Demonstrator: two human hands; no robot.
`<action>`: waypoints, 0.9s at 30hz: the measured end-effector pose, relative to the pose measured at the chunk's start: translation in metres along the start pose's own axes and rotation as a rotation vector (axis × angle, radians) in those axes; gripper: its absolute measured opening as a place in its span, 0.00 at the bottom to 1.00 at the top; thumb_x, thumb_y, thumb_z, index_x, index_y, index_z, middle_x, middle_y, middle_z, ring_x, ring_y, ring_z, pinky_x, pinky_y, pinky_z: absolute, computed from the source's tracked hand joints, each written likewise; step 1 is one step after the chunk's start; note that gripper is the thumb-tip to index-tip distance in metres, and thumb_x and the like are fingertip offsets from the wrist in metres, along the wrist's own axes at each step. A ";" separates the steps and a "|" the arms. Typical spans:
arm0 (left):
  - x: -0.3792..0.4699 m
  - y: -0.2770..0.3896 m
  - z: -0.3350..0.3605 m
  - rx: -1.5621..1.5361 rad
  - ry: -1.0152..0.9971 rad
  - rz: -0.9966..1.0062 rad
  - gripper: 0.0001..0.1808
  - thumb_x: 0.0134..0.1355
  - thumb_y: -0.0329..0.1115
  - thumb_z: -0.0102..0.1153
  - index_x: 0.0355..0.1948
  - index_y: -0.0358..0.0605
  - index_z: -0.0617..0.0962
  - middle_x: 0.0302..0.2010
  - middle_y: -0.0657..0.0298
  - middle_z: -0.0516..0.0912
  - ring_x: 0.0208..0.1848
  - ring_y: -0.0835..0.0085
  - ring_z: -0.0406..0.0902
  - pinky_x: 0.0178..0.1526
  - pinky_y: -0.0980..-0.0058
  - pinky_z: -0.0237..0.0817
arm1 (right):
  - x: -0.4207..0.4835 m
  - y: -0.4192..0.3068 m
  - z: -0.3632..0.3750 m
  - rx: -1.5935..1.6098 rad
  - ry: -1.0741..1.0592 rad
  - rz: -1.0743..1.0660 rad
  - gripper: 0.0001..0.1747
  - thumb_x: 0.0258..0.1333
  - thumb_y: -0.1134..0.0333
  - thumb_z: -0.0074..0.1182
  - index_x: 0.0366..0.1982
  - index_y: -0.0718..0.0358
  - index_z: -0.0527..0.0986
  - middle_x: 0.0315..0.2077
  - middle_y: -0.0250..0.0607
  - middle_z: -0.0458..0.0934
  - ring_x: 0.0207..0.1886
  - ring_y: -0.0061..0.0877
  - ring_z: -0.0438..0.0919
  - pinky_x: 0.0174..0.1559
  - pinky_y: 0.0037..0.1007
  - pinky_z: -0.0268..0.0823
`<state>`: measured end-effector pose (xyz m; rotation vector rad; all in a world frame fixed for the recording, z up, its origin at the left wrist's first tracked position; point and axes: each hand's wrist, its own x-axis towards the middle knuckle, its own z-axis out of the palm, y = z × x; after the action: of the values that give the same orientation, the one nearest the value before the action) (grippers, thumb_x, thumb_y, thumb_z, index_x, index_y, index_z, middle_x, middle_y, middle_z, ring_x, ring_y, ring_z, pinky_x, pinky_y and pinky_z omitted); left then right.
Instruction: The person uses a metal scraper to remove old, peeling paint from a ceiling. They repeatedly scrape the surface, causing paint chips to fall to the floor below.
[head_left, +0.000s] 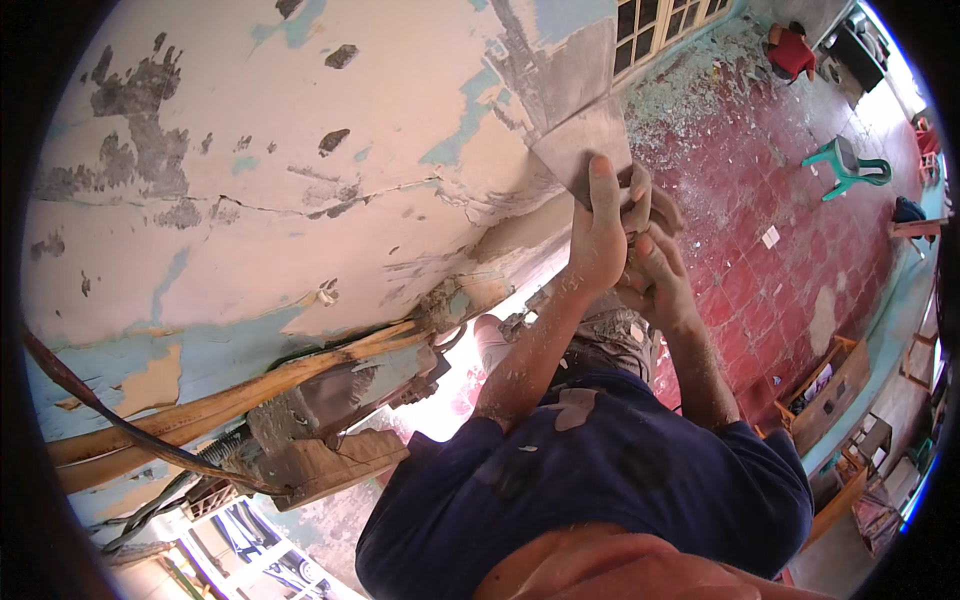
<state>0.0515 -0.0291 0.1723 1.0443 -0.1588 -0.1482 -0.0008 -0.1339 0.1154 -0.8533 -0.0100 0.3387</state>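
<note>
A flat metal scraper (583, 142) lies with its broad end against a bare grey patch of the plastered wall (375, 150). My left hand (602, 240) grips it, with the thumb pressed flat on the blade's face. Close beside it, my right hand (664, 281) is closed around the tool's lower end; fingers of both hands overlap there and hide the handle. Pale dust and flakes cover both forearms. Around the blade the wall shows peeling blue and cream paint, and a long crack runs leftward from near it.
Yellowish conduits (247, 382) and a dark cable (112, 416) run along a broken ledge (330, 465) at left. Paint flakes litter the red tile floor (739, 300). A person (792, 52) crouches far off, beyond a green plastic chair (847, 165). A wooden drawer (829, 394) sits at right.
</note>
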 end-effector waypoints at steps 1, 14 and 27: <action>-0.002 0.001 0.000 0.030 0.006 -0.020 0.31 0.71 0.62 0.27 0.25 0.45 0.62 0.15 0.71 0.56 0.18 0.73 0.68 0.26 0.74 0.65 | 0.000 0.002 0.002 0.002 0.029 0.018 0.28 0.65 0.54 0.48 0.57 0.67 0.64 0.44 0.37 0.72 0.41 0.17 0.69 0.40 0.22 0.62; 0.008 0.030 0.013 -0.071 -0.057 0.041 0.30 0.70 0.62 0.30 0.23 0.48 0.61 0.16 0.72 0.58 0.17 0.84 0.53 0.19 0.82 0.48 | 0.012 -0.015 0.043 0.143 0.205 -0.074 0.25 0.68 0.57 0.44 0.58 0.64 0.62 0.36 0.30 0.74 0.25 0.10 0.69 0.22 0.17 0.62; 0.005 -0.011 -0.002 -0.033 -0.023 -0.099 0.36 0.63 0.74 0.28 0.21 0.50 0.61 0.12 0.73 0.57 0.14 0.77 0.59 0.23 0.80 0.59 | 0.003 0.017 -0.014 0.055 0.044 -0.069 0.21 0.66 0.56 0.47 0.54 0.61 0.65 0.29 0.25 0.71 0.21 0.08 0.64 0.16 0.13 0.52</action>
<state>0.0558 -0.0339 0.1626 1.0186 -0.1254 -0.2519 -0.0010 -0.1326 0.0931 -0.8043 0.0108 0.2547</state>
